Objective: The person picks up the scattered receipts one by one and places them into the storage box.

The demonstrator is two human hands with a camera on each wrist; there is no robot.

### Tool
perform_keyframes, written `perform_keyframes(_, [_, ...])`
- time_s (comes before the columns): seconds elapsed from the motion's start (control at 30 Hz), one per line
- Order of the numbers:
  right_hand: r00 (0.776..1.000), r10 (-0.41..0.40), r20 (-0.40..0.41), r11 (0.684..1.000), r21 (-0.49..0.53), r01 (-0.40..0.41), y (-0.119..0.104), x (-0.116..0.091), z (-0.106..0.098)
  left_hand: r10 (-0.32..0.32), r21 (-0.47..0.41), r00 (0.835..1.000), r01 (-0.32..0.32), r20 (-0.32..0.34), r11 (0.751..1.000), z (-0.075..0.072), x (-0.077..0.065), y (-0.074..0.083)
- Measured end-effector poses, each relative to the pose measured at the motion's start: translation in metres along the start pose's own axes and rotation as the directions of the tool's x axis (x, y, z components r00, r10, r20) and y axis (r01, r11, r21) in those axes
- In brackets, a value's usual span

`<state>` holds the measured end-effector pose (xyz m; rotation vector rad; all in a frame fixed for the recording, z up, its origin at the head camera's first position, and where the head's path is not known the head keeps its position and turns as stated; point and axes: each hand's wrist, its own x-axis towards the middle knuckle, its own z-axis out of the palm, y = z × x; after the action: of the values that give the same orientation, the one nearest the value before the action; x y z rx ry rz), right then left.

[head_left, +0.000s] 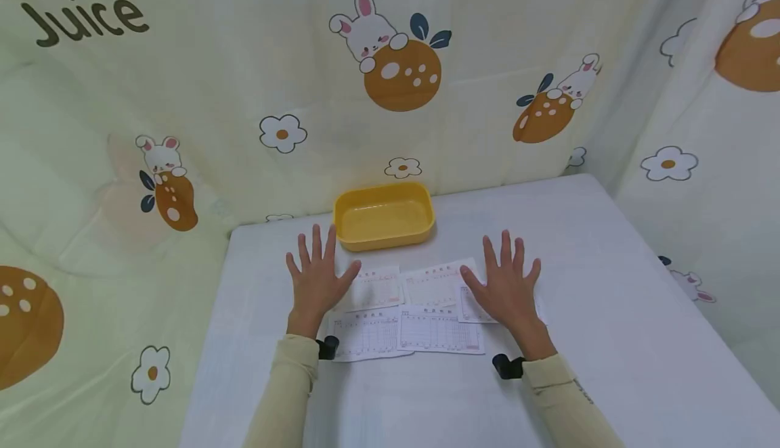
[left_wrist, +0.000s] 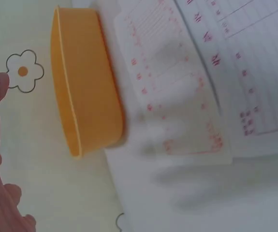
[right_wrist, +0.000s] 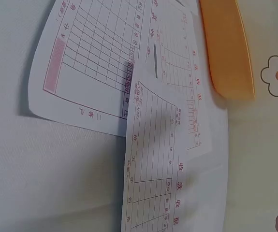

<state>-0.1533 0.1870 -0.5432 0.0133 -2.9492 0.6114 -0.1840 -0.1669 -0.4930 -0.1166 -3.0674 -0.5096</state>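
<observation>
Left hand (head_left: 318, 284) and right hand (head_left: 510, 292), holding nothing, spread their straight fingers wide in the head view, with paper slips (head_left: 441, 331) between and partly beneath them and a yellow tray (head_left: 384, 239) just beside the left fingertips, toward the right hand. From the left wrist, the tray stands between that hand and the slips; from the right wrist, one slip overlaps another, well apart from the barely visible fingertips.

White table (head_left: 402, 400) with yellow tray (head_left: 385, 239) and printed slips (head_left: 372, 336).
</observation>
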Motion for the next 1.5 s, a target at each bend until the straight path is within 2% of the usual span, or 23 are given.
perform_keyframes(0.2, [1.0, 0.011, 0.008, 1.0, 0.001, -0.011, 0.001, -0.022, 0.002, 0.051, 0.022, 0.999, -0.05, -0.005, 0.998, -0.019, 0.022, -0.009])
perform_keyframes(0.33, [1.0, -0.009, -0.024, 1.0, 0.001, 0.009, 0.004, -0.042, 0.007, 0.125, 0.046, 0.992, -0.124, -0.009, 0.991, -0.034, 0.045, -0.008])
perform_keyframes(0.53, [0.998, -0.032, -0.053, 0.999, 0.01, 0.033, 0.002, -0.069, 0.012, 0.21, 0.097, 0.976, -0.214, 0.054, 0.972, -0.055, 0.077, -0.005])
perform_keyframes(0.73, [0.999, -0.027, -0.028, 1.0, -0.007, 0.027, -0.006, -0.075, 0.008, 0.186, 0.091, 0.976, -0.196, 0.111, 0.976, -0.058, 0.095, -0.013])
perform_keyframes(0.87, [1.0, -0.022, -0.005, 1.0, -0.016, 0.022, -0.012, -0.075, 0.004, 0.135, 0.051, 0.979, -0.144, 0.151, 0.988, -0.053, 0.095, -0.024])
perform_keyframes(0.97, [1.0, -0.017, 0.002, 1.0, -0.015, 0.017, -0.016, -0.076, 0.0, 0.101, 0.002, 0.977, -0.103, 0.187, 0.995, -0.04, 0.091, -0.035])
perform_keyframes(1.1, [1.0, -0.006, -0.003, 1.0, -0.001, 0.006, -0.018, -0.079, -0.003, 0.047, -0.046, 0.969, -0.037, 0.243, 0.998, -0.023, 0.082, -0.047])
perform_keyframes(1.27, [1.0, 0.021, 0.012, 1.0, 0.023, -0.021, -0.015, -0.085, 0.0, -0.057, -0.062, 0.95, 0.08, 0.308, 0.995, -0.011, 0.069, -0.058])
perform_keyframes(1.37, [0.999, 0.036, 0.018, 0.998, 0.041, -0.036, -0.009, -0.085, 0.002, -0.089, -0.074, 0.947, 0.117, 0.309, 0.99, -0.005, 0.062, -0.064])
perform_keyframes(1.5, [0.997, 0.073, -0.028, 0.991, 0.117, -0.069, 0.004, -0.082, 0.003, -0.099, -0.119, 0.95, 0.139, 0.295, 0.983, 0.003, 0.061, -0.067])
